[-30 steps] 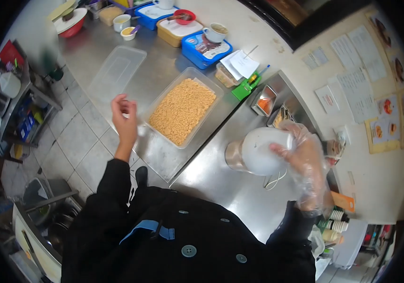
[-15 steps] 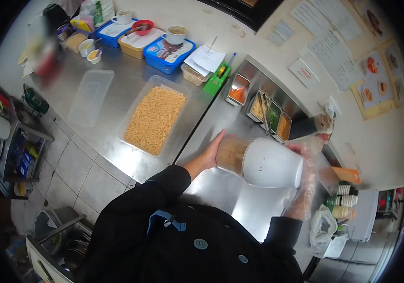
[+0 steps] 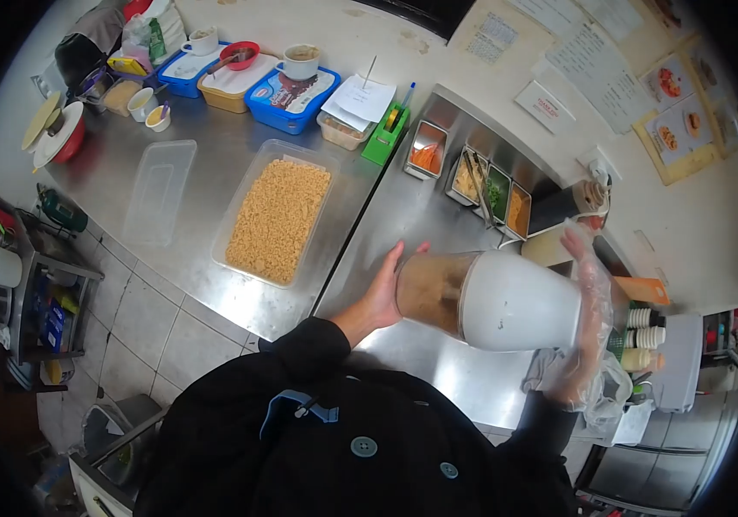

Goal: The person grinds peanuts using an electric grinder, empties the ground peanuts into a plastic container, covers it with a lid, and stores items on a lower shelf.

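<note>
Now right hand (image 3: 590,297) is opened at base of jar (image 3: 490,302), left hand (image 3: 380,293) kept cupped on clear end; steel tabletop (image 3: 369,228), tiled floor (image 3: 132,314).

Pans (image 3: 422,175) line the right bench (image 3: 399,205)'s back edge, a jar (image 3: 520,302) in front, between left hand (image 3: 384,295) and right hand (image 3: 591,302); left across the seam (image 3: 360,220), I see a crumb tray (image 3: 324,161).

I have my left hand (image 3: 378,297) cupped around the brownish see-through end of a tilted white appliance (image 3: 520,302); my gloved right hand (image 3: 591,297), fingers spread, is at its white end. Leftward, a tub (image 3: 247,196) of crumbs (image 3: 278,220) sits on the steel surface (image 3: 192,250).
</note>
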A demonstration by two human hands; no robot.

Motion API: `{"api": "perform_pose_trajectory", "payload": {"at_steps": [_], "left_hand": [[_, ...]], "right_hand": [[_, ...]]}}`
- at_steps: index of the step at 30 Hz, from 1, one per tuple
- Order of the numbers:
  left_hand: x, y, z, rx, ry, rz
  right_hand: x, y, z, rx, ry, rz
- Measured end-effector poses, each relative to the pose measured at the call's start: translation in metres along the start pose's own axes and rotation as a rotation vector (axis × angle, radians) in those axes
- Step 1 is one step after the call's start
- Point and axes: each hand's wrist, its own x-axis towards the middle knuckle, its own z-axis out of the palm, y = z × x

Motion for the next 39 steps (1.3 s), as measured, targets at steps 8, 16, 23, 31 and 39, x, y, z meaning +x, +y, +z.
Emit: {"api": "perform_pose_trajectory", "payload": {"at_steps": [8,16,23,31,39], "left_hand": [[-0.019,-0.012,0.018,-0.047,-0.149,-0.272],[-0.016,-0.02,0.015,-0.054,-0.333,-0.305],[-0.02,-0.016,0.016,-0.104,-0.346,-0.307],[-0.023,-0.009,0.022,-0.091,-0.265,-0.24],[-0.015,0.012,0.026,-0.062,-0.087,0.113]], "right_hand": [[0.086,-0.06,0.022,-0.205,-0.324,-0.199],[0.158,-0.062,0.056,-0.252,-0.701,-0.095],[0.157,-0.052,0.048,-0.177,-0.741,-0.077],[0.129,-0.038,0.019,0.014,-0.681,-0.268],[0.012,-0.075,0.025,-0.159,-0.206,-0.305]]}}
